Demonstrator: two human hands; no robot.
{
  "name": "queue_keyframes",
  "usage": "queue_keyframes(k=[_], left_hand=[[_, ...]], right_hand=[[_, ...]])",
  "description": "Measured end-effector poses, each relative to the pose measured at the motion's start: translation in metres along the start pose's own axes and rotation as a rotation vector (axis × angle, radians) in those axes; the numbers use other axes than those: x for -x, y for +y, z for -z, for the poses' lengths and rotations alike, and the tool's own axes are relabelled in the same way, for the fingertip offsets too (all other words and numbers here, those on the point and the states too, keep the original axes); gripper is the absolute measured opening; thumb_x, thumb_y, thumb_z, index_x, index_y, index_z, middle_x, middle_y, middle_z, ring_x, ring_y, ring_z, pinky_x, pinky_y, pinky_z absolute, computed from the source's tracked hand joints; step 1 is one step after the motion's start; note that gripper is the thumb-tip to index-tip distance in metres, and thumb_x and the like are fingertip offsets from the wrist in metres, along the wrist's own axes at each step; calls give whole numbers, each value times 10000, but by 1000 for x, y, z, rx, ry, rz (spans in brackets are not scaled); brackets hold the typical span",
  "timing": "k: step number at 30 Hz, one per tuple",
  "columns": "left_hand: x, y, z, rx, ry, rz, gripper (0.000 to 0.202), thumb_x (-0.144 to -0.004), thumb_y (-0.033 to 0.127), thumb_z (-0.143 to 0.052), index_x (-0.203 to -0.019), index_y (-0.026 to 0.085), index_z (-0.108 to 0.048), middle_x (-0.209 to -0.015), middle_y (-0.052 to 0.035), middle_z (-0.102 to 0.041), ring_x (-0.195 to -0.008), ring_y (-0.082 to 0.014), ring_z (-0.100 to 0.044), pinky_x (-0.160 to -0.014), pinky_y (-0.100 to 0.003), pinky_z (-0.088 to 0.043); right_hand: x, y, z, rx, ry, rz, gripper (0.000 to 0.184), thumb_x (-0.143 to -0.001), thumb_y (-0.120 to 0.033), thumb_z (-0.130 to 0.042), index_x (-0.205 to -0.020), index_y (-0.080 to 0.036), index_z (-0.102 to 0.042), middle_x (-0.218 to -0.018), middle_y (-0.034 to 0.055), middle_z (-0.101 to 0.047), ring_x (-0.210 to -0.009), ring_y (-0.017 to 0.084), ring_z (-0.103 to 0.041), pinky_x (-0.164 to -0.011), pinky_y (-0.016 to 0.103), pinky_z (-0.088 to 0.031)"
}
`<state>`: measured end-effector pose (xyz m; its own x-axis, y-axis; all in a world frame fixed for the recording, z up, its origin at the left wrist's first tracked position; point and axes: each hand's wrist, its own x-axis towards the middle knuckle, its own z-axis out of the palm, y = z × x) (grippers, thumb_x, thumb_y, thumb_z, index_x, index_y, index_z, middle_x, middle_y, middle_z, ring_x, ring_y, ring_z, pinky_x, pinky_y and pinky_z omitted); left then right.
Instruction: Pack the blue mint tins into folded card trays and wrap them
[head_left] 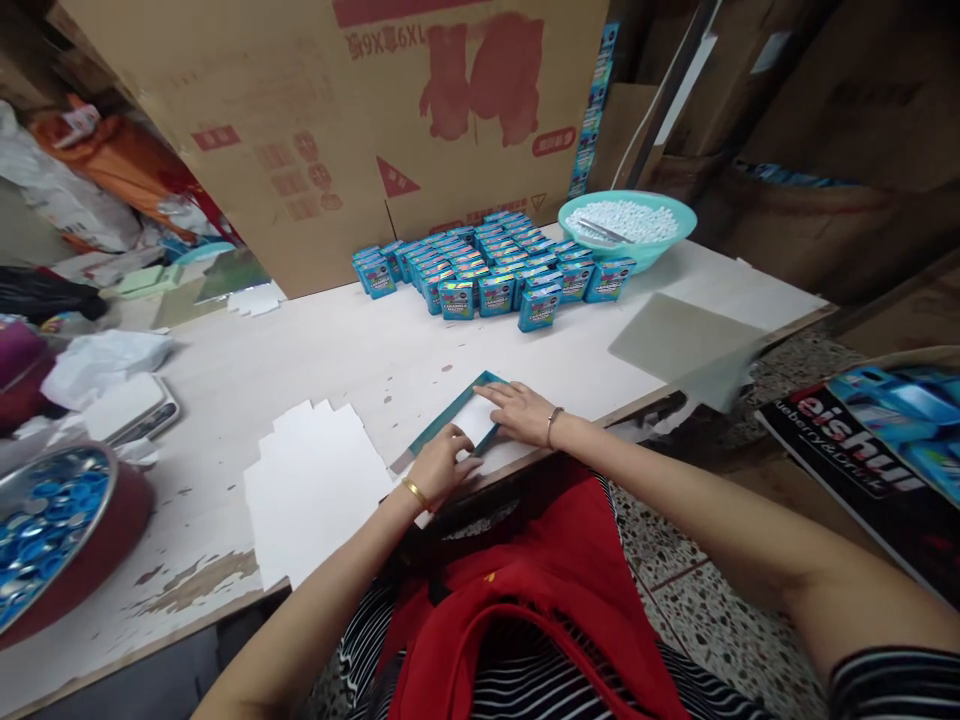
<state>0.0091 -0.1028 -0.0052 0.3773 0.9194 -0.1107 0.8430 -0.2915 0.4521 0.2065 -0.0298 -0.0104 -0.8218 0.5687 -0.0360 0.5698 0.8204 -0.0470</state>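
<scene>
A shallow open blue box (438, 424) lies slanted near the table's front edge, a white card (474, 418) flat inside it. My left hand (444, 463) has its fingers bent around the box's near left end, the thumb toward the front side. Over the right end reaches my right hand (521, 412), gripping the wall with its fingers extending inward onto the card. Some fingertips are hidden. Just left of the box spreads a stepped stack of white cards (319, 490). Beyond the hands stand rows of small blue printed packets (456, 300), upright and close together.
A turquoise basin (679, 235) of white pellets, tongs on top, stands at the back right. A greenish plastic sheet (679, 340) overhangs the right edge. At left are a red bowl (124, 510) of blue-wrapped pieces and a white scale (139, 405). A large carton (292, 110) rises behind.
</scene>
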Motion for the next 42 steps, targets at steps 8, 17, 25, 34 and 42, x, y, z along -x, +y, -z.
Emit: queue_keyframes(k=[8, 17, 25, 34, 42], left_hand=[[0, -62, 59, -525, 36, -434, 620, -799, 16, -393, -1359, 282, -363, -1388, -86, -425, -1264, -256, -393, -978, -443, -364], [27, -54, 27, -419, -246, -579, 507, -714, 58, -499, -1201, 188, -544, -1378, -108, -442, -1264, -267, -400, -1016, -401, -376], [29, -43, 29, -345, -210, -635, 281, -783, 185, -547, -1051, 240, -610, -1210, -76, -562, -1094, -248, -464, -878, -379, -389], [25, -21, 1, -330, -36, -418, 333, -917, 328, -384, -700, 191, -597, -745, -53, -597, -829, -200, -444, -744, -369, -278], [22, -15, -6, -96, -145, -242, 420, -941, 383, -302, -715, 181, -592, -771, -26, -520, -659, -122, -464, -621, -269, -332]], right_hand=[[30, -79, -20, -98, 189, 25, 494, -828, -426, -589, -1243, -181, -482, -1237, 146, -494, -942, 244, -485, -739, 356, -390], [28, -63, -48, -169, 252, 149, 401, -862, -546, -448, -853, -167, -577, -875, 79, -537, -770, 193, -440, -651, 297, -351], [37, -59, -33, -303, 243, 147, 445, -844, -593, -464, -779, -162, -551, -828, 68, -514, -762, 184, -414, -679, 299, -346], [42, -62, -54, -291, 395, 95, 180, -918, -275, -428, -864, -165, -561, -808, 67, -530, -758, 192, -406, -701, 315, -376], [68, -54, -70, -258, 340, 219, 416, -792, -167, -499, -1203, -106, -495, -1271, 197, -473, -1107, 281, -423, -893, 446, -399]])
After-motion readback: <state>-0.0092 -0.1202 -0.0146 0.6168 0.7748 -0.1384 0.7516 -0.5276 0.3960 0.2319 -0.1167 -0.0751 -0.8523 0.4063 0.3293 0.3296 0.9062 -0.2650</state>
